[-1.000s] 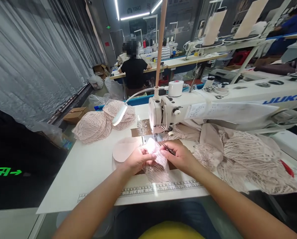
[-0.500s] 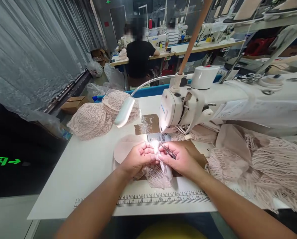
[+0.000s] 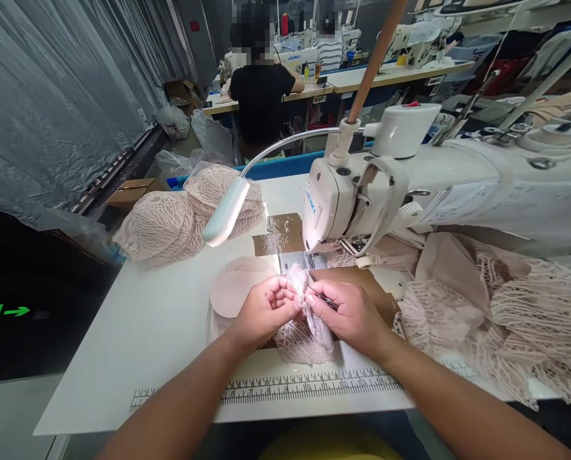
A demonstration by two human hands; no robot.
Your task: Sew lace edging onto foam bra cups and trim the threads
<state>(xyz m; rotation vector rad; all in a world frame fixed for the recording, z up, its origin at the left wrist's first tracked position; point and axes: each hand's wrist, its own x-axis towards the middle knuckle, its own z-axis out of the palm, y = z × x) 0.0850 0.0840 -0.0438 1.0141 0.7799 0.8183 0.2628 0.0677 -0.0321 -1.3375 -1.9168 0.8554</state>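
My left hand (image 3: 271,305) pinches a bunched piece of pale pink lace fabric (image 3: 306,332) in front of the sewing machine's needle area. From the other side, my right hand (image 3: 350,310) meets the same lace with its fingertips and grips a slim dark pointed tool (image 3: 324,298). It looks like tweezers or thread snips; most of it is hidden in the fingers. Bright lamp light falls on the lace. Beside my left hand lies a smooth pale pink cup-shaped piece (image 3: 232,289), flat on the table (image 3: 156,326).
A white sewing machine (image 3: 331,204) stands just beyond my hands, with a gooseneck lamp (image 3: 225,211) over the table. Stacked lace cups (image 3: 158,223) lie at the back left, heaped lace (image 3: 529,306) at the right. A printed ruler (image 3: 309,386) runs along the front edge. A person (image 3: 259,96) sits farther off.
The view has shifted slightly. The lace between my hands is more spread out and visible, and the dark tool in my right hand now shows as a thinner shape.
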